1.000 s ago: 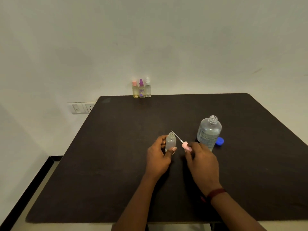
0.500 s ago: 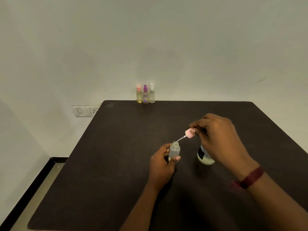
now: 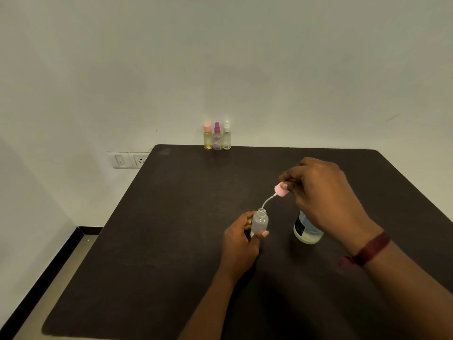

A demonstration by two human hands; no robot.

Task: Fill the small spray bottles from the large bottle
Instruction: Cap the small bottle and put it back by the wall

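My left hand [image 3: 241,244] grips a small clear spray bottle [image 3: 259,222], upright on the dark table [image 3: 171,241], its neck uncapped. My right hand [image 3: 323,195] pinches the pink spray cap [image 3: 281,190] above and to the right of it. The cap's thin tube curves down, and its tip is at the bottle's mouth. The large clear bottle [image 3: 307,231] stands just right of the small one, its upper part hidden behind my right hand.
Three small spray bottles [image 3: 217,136] with pink, purple and clear caps stand in a row at the table's far edge against the wall. A switch and socket plate [image 3: 130,160] is on the wall at left. The floor drops away left of the table.
My right hand lifted the pink cap from table level to above the small bottle and brought the tube tip to its mouth. My left hand kept its grip on the bottle.
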